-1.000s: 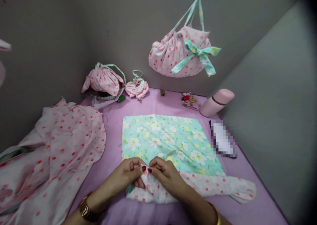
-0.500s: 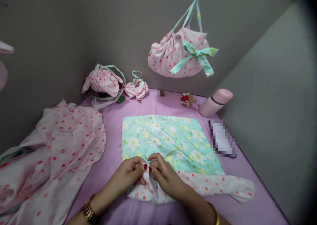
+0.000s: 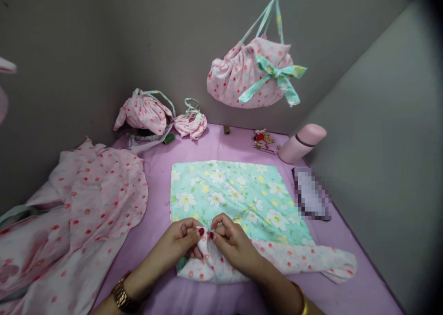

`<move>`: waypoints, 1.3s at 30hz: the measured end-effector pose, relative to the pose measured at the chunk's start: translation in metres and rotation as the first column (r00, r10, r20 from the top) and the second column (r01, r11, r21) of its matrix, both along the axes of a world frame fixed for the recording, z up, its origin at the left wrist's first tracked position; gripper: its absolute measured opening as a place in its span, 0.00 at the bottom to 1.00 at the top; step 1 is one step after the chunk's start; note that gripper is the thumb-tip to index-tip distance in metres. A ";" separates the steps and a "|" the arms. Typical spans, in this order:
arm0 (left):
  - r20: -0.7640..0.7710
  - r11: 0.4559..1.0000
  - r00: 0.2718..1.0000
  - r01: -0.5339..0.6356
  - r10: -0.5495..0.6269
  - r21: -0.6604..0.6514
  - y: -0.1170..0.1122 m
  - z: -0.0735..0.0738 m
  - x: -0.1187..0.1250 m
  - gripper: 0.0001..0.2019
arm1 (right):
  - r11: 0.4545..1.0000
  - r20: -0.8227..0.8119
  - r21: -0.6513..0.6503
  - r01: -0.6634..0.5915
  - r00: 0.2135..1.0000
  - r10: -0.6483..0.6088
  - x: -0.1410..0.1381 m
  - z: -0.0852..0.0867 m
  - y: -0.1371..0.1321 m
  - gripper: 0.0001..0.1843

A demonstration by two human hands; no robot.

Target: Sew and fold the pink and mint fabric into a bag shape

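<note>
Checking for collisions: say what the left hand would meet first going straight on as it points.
Past the pink dotted cloth it pinches, the left hand would probably meet the right hand first; depth is unclear.

Our surface (image 3: 159, 185) carries the floral cloth (image 3: 235, 195), dotted fabric (image 3: 97, 190), a pouch (image 3: 191, 126), green spool (image 3: 169, 139), brown spool (image 3: 226, 130) and bottle (image 3: 297, 146).

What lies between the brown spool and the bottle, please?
Between the brown spool and the bottle, the head view shows a red spool, small tan pieces and a thin tool.
</note>
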State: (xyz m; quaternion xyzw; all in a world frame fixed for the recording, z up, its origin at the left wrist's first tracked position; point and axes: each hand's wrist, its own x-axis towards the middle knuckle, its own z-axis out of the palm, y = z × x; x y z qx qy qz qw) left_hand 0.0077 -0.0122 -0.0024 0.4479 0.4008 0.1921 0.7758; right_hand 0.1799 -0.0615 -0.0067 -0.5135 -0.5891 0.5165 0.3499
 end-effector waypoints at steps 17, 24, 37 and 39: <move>0.006 1.000 1.000 0.004 -0.004 -0.009 0.001 0.004 0.001 0.18 | 0.995 0.154 0.087 -0.057 0.987 0.043 0.004 0.005 0.004 0.10; 0.008 1.000 1.000 -0.003 0.003 -0.014 0.001 0.003 0.000 0.17 | 0.989 0.180 0.107 -0.101 0.980 0.081 0.010 0.007 0.004 0.12; 0.003 1.000 1.000 -0.020 0.021 -0.014 0.002 0.004 0.000 0.18 | 0.998 0.011 -0.038 -0.057 0.998 0.057 0.010 0.007 0.002 0.07; -0.002 1.000 1.000 -0.023 0.023 -0.019 0.002 0.003 0.000 0.17 | 0.997 0.015 -0.043 -0.058 0.998 0.059 0.011 0.006 0.001 0.07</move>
